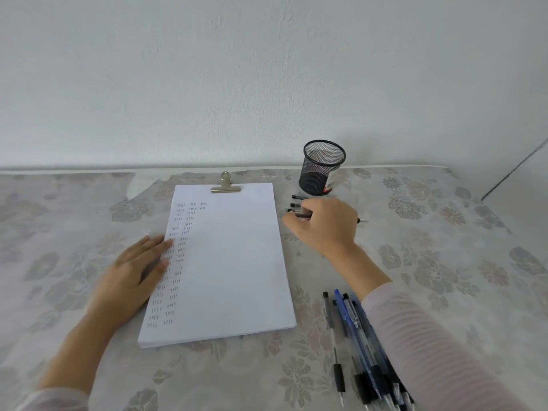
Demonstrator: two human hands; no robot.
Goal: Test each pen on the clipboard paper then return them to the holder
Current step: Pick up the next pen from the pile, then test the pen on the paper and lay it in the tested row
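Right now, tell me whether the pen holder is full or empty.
Empty: the holder stands upright with nothing showing above its rim or through its mesh; pens lie on the table beside it.

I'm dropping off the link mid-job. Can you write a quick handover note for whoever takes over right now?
Left hand: flat, pressing the left edge of the white clipboard paper.
Right hand: curled over the black-capped pens lying in front of the black mesh holder, gripping at least one.
The holder looks empty. A bunch of blue and black pens lies by the right sleeve.
Done: columns of test marks down the paper's left side.
Left: unclear which pens are tested; all must go into the holder.
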